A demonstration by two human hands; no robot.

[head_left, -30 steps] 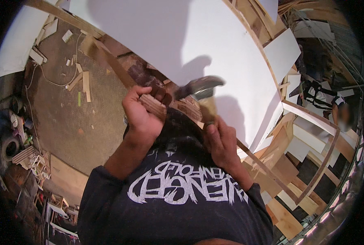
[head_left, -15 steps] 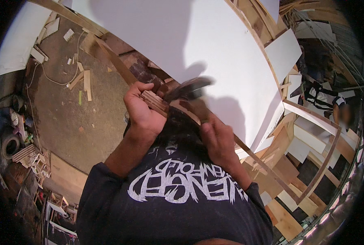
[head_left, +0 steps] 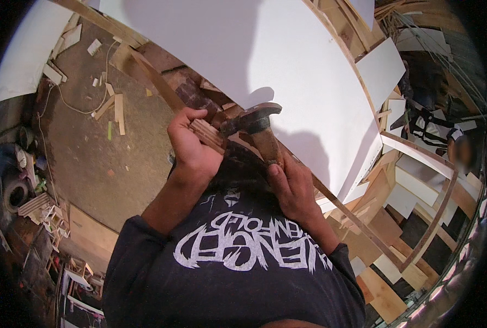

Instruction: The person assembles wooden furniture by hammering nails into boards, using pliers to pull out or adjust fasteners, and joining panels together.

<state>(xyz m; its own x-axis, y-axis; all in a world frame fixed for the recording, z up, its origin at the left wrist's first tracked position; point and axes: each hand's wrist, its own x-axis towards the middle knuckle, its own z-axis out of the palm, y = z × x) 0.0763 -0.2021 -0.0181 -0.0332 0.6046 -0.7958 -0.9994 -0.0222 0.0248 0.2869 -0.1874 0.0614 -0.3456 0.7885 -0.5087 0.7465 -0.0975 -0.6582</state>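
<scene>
1. The left hand [head_left: 191, 150] is wrapped tight around a long thin wooden strip [head_left: 210, 136], grip closed on it, thumb on top.
2. That strip runs on a diagonal, from the upper left of the view down past both hands toward the lower right, lying along the near edge of a big white panel [head_left: 287, 71].
3. The right hand [head_left: 292, 188] has its grip closed on the wooden handle of a claw hammer [head_left: 254, 123], fingers curled round the lower part of the handle.
4. The hammer's dark metal head sits just above the strip, right beside the left hand's knuckles, near the panel's near edge. Whether the head is touching the strip I cannot tell.
5. The two hands are close together, the left one higher in the view and the right one lower, with the hammer handle slanting between them.
6. Both forearms come up from a dark T-shirt [head_left: 238, 268] with white lettering, which fills the bottom of the view.
7. Shadows of the hands and the hammer fall on the white panel just beyond them.
8. On the left, a dirt floor [head_left: 90, 164] is scattered with wood offcuts [head_left: 115, 106] and a thin cable [head_left: 74, 104].
9. On the right, more white boards [head_left: 383, 71] and wooden frame pieces [head_left: 435, 213] are stacked, well apart from the hands.
</scene>
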